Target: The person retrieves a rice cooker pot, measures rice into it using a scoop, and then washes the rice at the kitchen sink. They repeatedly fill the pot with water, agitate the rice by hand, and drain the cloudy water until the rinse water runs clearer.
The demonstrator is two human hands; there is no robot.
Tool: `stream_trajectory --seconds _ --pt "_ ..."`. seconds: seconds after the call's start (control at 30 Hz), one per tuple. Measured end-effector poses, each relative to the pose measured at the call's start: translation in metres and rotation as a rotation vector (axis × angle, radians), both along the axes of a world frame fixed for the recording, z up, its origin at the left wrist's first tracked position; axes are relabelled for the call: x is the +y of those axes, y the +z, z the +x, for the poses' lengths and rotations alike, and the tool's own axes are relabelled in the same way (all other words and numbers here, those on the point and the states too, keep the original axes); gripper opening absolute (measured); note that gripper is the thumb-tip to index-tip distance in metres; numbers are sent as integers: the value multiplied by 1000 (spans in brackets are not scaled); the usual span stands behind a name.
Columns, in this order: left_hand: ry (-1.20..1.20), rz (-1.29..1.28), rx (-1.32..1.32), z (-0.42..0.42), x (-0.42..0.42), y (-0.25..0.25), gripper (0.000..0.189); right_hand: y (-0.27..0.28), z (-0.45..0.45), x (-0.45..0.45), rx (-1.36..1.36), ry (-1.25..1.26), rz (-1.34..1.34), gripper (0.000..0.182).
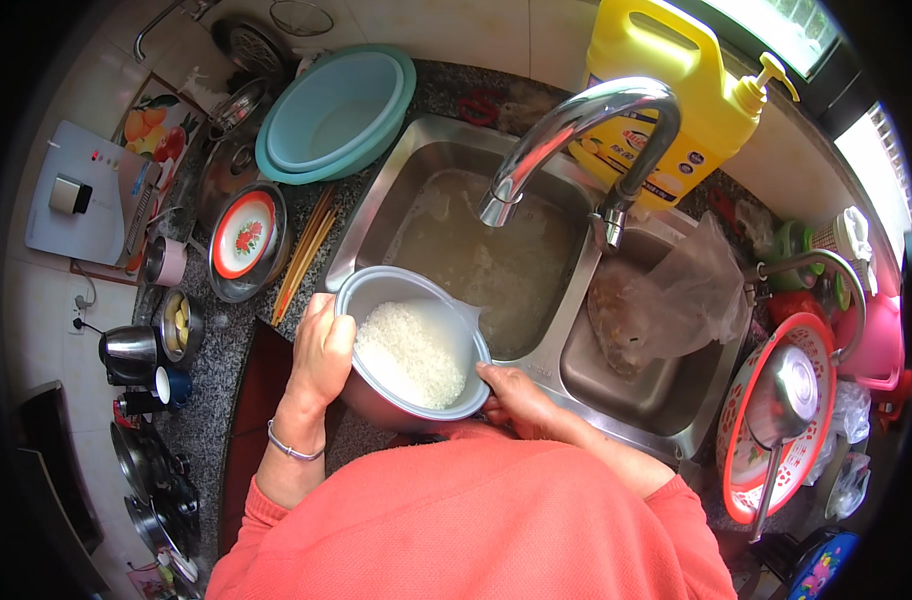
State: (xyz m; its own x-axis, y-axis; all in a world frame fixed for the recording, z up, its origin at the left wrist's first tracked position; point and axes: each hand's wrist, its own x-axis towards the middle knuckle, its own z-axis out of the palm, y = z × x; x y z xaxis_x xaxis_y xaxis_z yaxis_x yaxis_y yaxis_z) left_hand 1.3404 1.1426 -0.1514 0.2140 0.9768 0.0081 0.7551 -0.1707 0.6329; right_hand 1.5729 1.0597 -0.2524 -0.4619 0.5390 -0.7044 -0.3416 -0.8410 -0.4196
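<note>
Both of my hands hold a rice cooker's inner pot [384,283] by its rim, at the front edge of the sink. White rice grains [414,352] lie inside, with some cloudy water at the side toward the sink. My left hand [322,352] grips the left rim, thumb on top, a bracelet on the wrist. On the right, my right hand [517,399] has its thumb at the rim and its fingers under the side. The pot tilts toward the left sink basin [384,202], where murky water [486,270] stands. Above that basin hangs the chrome faucet [587,112], with no stream visible.
A clear plastic bag [673,300] sits in the right basin. Behind the faucet stands a yellow detergent jug [651,45]. Several chopsticks [306,255], an enamel plate [246,234] and teal basins [336,112] line the left counter. A ladle [786,397] rests in an enamel basin [733,435] at right.
</note>
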Motion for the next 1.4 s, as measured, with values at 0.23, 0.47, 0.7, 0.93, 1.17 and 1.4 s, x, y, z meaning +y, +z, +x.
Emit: stream_trajectory --seconds 0.23,0.47,0.7,0.93,1.17,1.4 --pt "-51 29 59 1 2 1 31 2 1 2 0 -4 -30 33" --pt "20 -12 40 6 3 2 32 -2 1 1 -21 1 -34 33" --pt "-13 -1 78 7 6 2 31 -1 3 1 27 4 -39 33" --pt "-30 11 122 7 9 0 29 -9 5 0 35 26 -47 32" --pt "-18 5 114 12 12 2 30 -10 5 1 49 5 -56 30" --pt "-22 -11 152 17 14 4 32 -1 7 2 52 0 -66 31"
